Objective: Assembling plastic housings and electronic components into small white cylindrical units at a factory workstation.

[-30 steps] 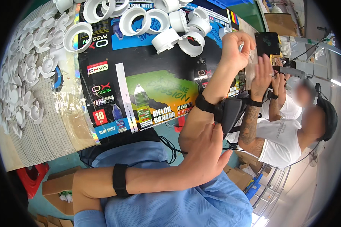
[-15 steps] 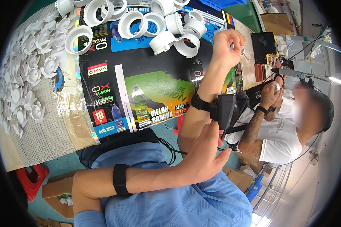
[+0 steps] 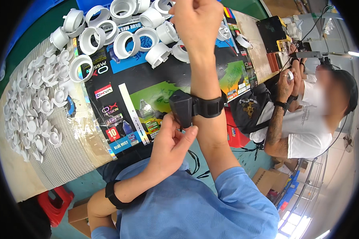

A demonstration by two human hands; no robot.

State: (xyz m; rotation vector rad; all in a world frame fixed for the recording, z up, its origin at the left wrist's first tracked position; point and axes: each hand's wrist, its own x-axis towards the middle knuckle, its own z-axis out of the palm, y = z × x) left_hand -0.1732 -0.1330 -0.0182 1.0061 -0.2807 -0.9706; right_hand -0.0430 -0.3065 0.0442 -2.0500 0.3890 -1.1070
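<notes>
My left hand is closed, its thumb and fingers at the lower end of a black wrist-worn device. This device sits on a black strap round my right forearm. My right hand reaches to the upper edge of the head view, above the white plastic rings; its fingertips are mostly cut off there, so whether it holds anything is hidden. Several white rings lie close to its left. Around my left wrist is another black band.
A heap of small white plastic parts covers the table's left side on a mesh mat. Printed black sheeting covers the middle. A co-worker in a white shirt sits at right, holding a white ring. Red stools stand below.
My right arm has swung left and further up, carrying the wrist device with it. My left hand has moved left along with it and taken hold of the device's lower end.
</notes>
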